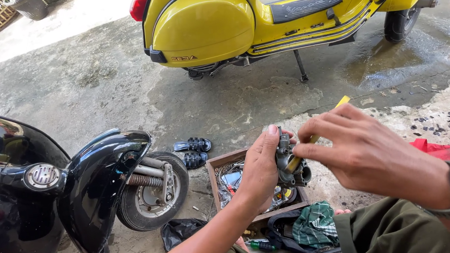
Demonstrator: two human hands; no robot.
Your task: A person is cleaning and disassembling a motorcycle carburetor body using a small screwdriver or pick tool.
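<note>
1. While the left hand (261, 167) wraps its fingers around a grey metal carburettor (289, 161) – held above the wooden tool tray (213, 176) –
2. right hand (357, 150) pinches a yellow-handled tool (318, 134) against it.

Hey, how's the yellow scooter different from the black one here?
The yellow scooter stands farther off, side-on, propped on its stand; the black scooter is close at the left, with only its front end in view. The yellow scooter shows its rear side panel and footboard; the black scooter shows its front fender, wheel and spring. Both stand on the same stained concrete.
</note>
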